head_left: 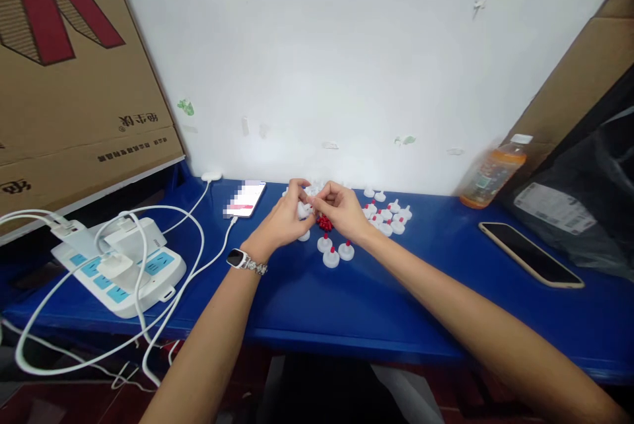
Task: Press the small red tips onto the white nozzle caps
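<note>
A: Both hands are up at the back of the blue surface [347, 305], meeting over the little heap of red beads [324, 222].

B: What's in them?

A: The left hand [284, 216] has its fingers closed around a white cap [302, 210], one of those round ones with a stem. The right hand [341, 209] is pinched narrow at the tips, right against that cap. I'd guess a red bead sits in the pinch, but it's too small to tell.

B: So red onto white?

A: It looks that way. Three caps [331, 252] just in front of the heap, nearer the person, already carry red tops. To the right of the heap is a cluster of caps [389, 216], some red-tipped. More white ones lie behind the heap, by the wall.

B: How to do it well?

A: I'd say hold the cap stem-up and steady, keep the pinch small, press the bead straight down rather than at a slant, and stay low over the heap so a dropped bead lands with the others.

B: Anything in the way?

A: Not close. A phone [245, 199] on a cable lies left of the heap, a power strip [121, 265] farther left, and a second phone [529, 254] and a bottle [490, 176] well to the right.
</note>
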